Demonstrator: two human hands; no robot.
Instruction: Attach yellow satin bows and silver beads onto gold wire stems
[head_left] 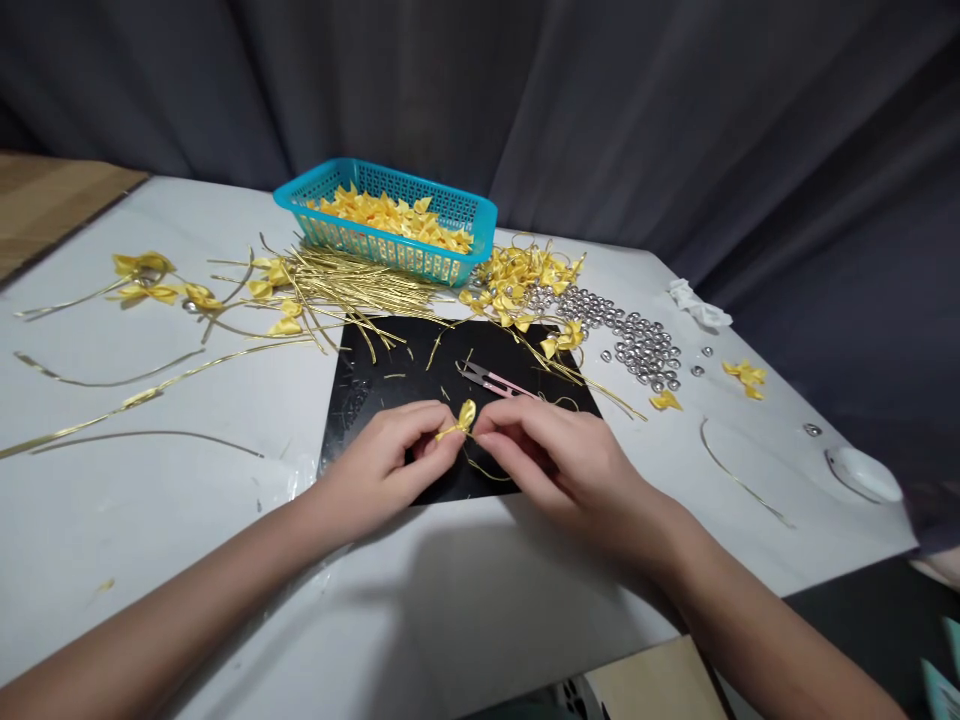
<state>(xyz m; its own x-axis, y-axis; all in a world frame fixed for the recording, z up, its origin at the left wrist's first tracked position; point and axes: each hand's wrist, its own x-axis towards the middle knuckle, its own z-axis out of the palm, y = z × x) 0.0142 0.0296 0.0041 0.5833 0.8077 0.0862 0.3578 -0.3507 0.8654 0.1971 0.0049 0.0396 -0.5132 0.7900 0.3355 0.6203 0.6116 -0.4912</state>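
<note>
Between my two hands, over a black mat [360, 390], is a small yellow ribbon bow [467, 413]. My left hand [397, 450] pinches the bow's left side between thumb and forefinger. On the right, my right hand [559, 450] has its thumb and fingertips pressed together at the bow's other edge, where a thin gold cord [486, 472] hangs below. Whether the right fingertips grip the cord or the ribbon is hidden. Thread snips with pink handles [491, 380] lie on the mat just beyond my right hand, their blades pointing left.
A turquoise basket [382, 252] of yellow bows stands at the back. Gold cords [352, 285] are piled before it. Right of it lie finished-looking bows [525, 270], silver gems [641, 345], a crumpled white piece [697, 303] and a round white object [862, 475]. More corded bows [146, 280] lie left.
</note>
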